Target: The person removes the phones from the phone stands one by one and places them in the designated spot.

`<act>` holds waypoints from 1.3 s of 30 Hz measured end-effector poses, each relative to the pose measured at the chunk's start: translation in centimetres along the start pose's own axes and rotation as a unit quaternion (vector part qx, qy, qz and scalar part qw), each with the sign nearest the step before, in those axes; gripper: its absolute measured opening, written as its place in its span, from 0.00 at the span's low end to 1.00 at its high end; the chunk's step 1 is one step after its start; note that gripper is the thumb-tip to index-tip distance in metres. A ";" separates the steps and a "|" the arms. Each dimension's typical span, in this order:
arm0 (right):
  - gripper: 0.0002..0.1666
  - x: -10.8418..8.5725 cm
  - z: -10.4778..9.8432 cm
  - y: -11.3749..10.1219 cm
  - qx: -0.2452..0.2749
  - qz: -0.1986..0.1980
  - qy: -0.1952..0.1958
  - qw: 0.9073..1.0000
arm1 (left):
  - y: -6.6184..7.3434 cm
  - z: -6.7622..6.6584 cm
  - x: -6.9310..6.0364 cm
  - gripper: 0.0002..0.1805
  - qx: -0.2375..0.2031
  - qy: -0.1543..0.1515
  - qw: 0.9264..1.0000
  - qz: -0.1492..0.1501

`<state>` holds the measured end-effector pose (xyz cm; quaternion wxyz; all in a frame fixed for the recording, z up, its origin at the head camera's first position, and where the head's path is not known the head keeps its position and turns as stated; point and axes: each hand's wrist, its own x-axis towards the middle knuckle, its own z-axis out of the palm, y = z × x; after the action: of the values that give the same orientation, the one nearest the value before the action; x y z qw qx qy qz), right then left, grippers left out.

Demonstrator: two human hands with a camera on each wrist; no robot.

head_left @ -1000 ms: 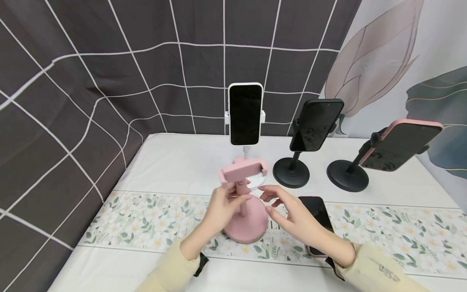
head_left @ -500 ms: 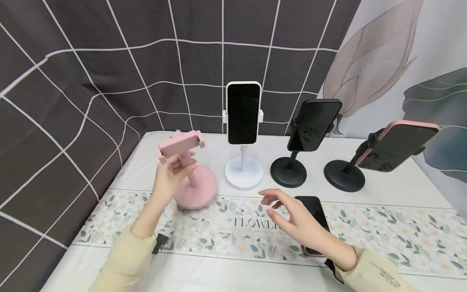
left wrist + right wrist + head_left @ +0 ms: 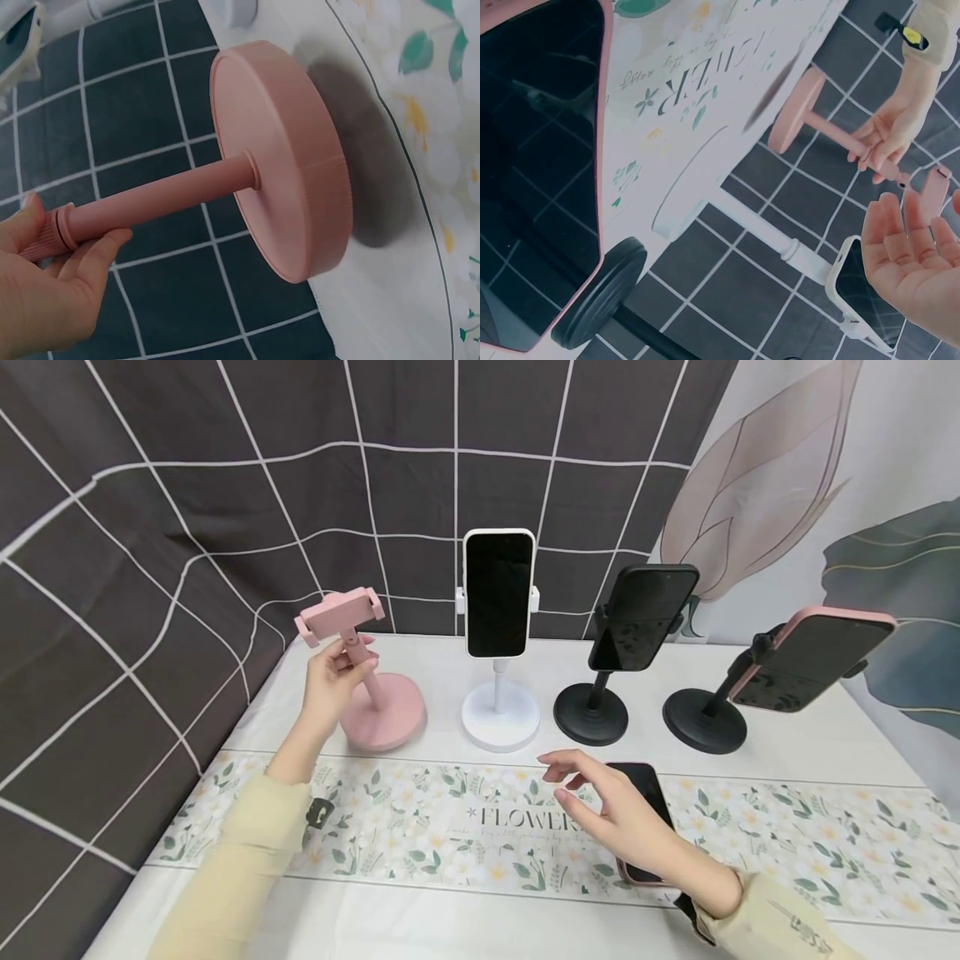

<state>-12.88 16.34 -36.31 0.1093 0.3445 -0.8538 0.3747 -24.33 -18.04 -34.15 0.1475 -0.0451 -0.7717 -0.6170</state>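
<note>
My left hand point(image 3: 328, 687) grips a pink phone stand point(image 3: 384, 714) by its post, at the left of the table. The clamp at the top of that stand holds no phone. In the left wrist view a shadow lies apart from its round base point(image 3: 277, 165), so the base seems slightly raised off the table. My right hand point(image 3: 618, 806) hangs with loosely bent fingers and holds nothing. Beneath it a phone with a pink edge point(image 3: 647, 789) lies face up on the table, partly hidden by the hand and forearm.
A white stand point(image 3: 500, 718) bears a white-framed phone point(image 3: 498, 593) at the back. To its right, one black stand point(image 3: 592, 714) carries a black phone point(image 3: 642, 618) and another black stand point(image 3: 705, 722) carries a pink-cased phone point(image 3: 813, 660). A dark grid curtain point(image 3: 412, 493) hangs behind.
My left hand has carried the pink stand leftward and back, from in front of the white stand to its left. My right hand has stayed nearly in place.
</note>
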 end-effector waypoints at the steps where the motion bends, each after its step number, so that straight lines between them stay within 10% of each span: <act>1: 0.23 0.0 0.0 0.0 0.001 0.001 0.000 1.000 | -0.1 -0.1 0.2 0.17 0.002 0.001 1.000 -0.005; 39: 0.24 -0.2 0.5 0.1 -0.037 -0.007 0.000 0.999 | -2.7 -0.2 2.3 0.19 0.016 -0.016 0.998 -0.050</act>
<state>-12.81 16.13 -36.77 0.1249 0.3457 -0.8647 0.3422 -27.21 -19.10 -36.03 0.1043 -0.0138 -0.7853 -0.6102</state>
